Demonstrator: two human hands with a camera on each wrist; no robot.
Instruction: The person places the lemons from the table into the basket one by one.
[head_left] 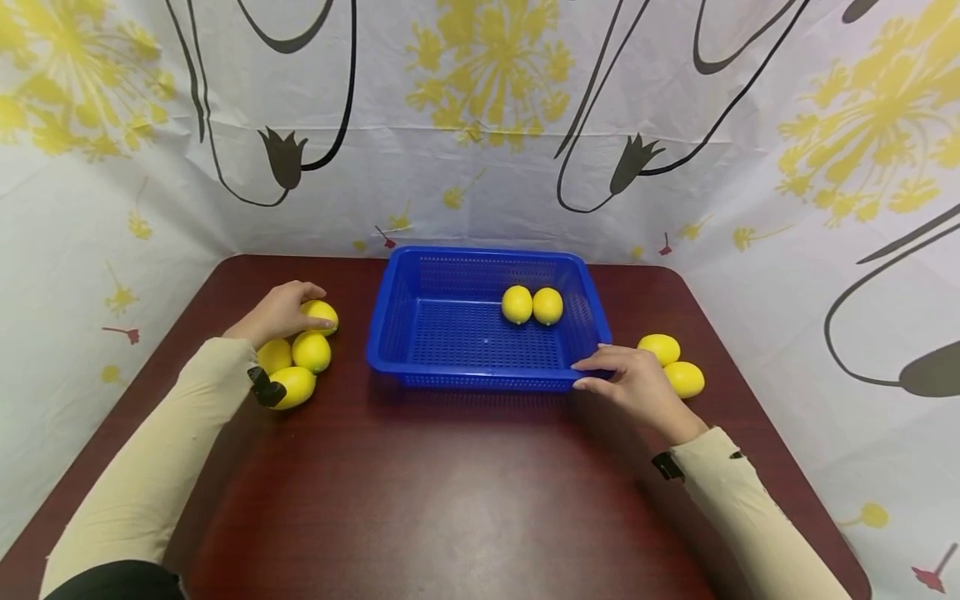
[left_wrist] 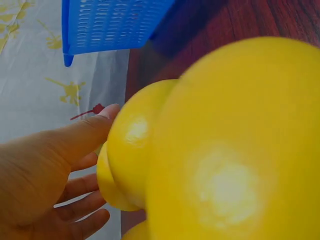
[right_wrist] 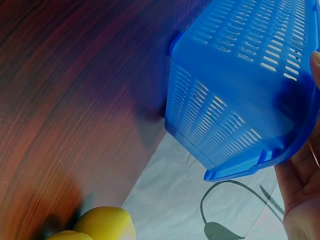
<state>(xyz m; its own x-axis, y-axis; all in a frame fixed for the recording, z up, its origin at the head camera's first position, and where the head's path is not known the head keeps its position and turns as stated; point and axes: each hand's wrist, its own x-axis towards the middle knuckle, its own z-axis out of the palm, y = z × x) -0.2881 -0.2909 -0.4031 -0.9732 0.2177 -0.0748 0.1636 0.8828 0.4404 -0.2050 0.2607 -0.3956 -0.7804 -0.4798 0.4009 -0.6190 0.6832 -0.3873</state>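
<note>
My left hand (head_left: 279, 312) reaches over the farthest lemon (head_left: 321, 313) of a left-side cluster, thumb on its right and fingers behind it. In the left wrist view the fingers (left_wrist: 80, 200) are loosely extended and spread beside the lemons, partly hidden by them. Close to that camera looms a large, blurred lemon (left_wrist: 240, 150). My right hand (head_left: 633, 385) pinches the front right corner of a blue perforated basket (head_left: 480, 373), thumb below the rim. Two lemons (head_left: 517, 305) sit side by side inside the basket.
Other lemons (head_left: 294, 387) lie under and beside my left wrist. Two more lemons (head_left: 684, 379) rest on the table just right of my right hand. The dark red wooden table (head_left: 450, 483) meets a white patterned cloth (head_left: 465, 200) at its back and sides.
</note>
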